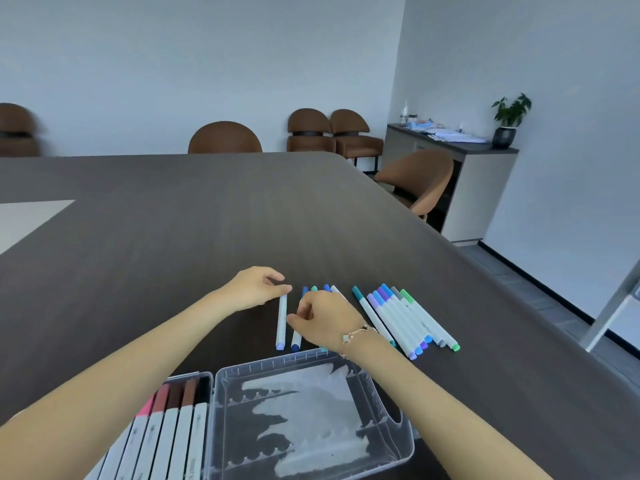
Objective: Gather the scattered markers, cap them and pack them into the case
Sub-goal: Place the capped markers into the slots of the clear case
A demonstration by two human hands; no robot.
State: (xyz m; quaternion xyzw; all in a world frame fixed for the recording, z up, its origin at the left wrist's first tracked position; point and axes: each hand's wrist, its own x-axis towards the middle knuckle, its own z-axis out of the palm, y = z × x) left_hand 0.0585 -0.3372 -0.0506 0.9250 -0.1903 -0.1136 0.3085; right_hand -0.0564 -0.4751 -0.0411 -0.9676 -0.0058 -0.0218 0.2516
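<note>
While the left hand pinched the top of a white pale-blue-capped marker near the dark wooden table's near edge, the right hand, fingers curled, gripped adjacent markers.

Left hand fingers pinched, right hand loosely curled

1. The right hand covers the middles of several markers beneath it.
2. The case and its packed markers run off the bottom edge.
3. Whether the left hand's fingertips touch the pale marker is unclear.
</note>
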